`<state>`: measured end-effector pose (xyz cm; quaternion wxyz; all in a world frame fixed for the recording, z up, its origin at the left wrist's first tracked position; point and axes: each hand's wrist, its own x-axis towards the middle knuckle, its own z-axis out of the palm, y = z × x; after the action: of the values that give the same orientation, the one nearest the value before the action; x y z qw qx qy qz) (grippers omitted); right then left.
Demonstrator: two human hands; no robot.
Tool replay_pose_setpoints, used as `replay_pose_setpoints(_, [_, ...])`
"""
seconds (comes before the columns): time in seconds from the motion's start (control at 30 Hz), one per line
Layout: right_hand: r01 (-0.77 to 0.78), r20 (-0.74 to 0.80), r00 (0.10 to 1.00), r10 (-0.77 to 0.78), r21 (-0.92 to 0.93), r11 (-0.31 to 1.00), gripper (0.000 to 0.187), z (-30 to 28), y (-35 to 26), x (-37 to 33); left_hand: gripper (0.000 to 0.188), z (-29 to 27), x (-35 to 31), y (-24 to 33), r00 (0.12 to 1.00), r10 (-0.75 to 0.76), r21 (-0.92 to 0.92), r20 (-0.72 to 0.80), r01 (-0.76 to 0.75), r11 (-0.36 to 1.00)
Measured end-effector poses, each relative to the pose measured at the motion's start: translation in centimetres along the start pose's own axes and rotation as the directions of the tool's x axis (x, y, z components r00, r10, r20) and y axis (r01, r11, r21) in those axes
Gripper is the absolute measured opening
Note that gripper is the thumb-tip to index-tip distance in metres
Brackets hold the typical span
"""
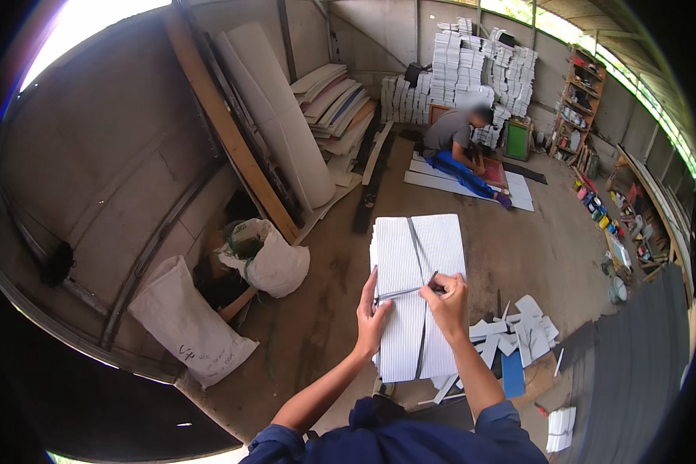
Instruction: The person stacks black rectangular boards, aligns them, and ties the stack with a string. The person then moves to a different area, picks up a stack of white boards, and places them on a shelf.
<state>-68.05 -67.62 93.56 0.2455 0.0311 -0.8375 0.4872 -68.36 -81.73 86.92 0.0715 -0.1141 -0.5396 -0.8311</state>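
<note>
A thick stack of white, finely striped corrugated sheets (442,247) is held up in front of me. Around it run dark straps (415,238), one lengthwise and one crosswise, meeting near the middle. My left hand (370,321) grips the stack's left edge, thumb on the top face near the crosswise strap and the other fingers along the side. Over the right part of the stack, my right hand (448,303) has its fingers curled in a pinch on the strap just beside the crossing. The strap's end is hidden by those fingers.
White offcuts (530,336) lie on the floor to the right, beside dark sheets (634,340). White sacks (267,259) stand at left near leaning boards (274,116). A co-worker (460,143) sits at the far side before tall stacks of bundles (460,66).
</note>
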Motion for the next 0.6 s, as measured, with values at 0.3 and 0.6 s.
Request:
replay_pose_setpoints(0.3, [0.127,0.015,0.992,-0.127,0.014,0.992,0.022,5.1,5.6,20.3,0.069,0.8,21.2,-4.1,0.992,0.126,0.052,-0.021,-0.125,0.991])
replay_pose_setpoints(0.6, [0.161,0.029,0.987,-0.161,-0.017,0.987,0.02,12.7,15.0,42.5,0.071,0.3,45.3,-12.4,0.987,0.155,-0.006,-0.044,-0.155,0.988])
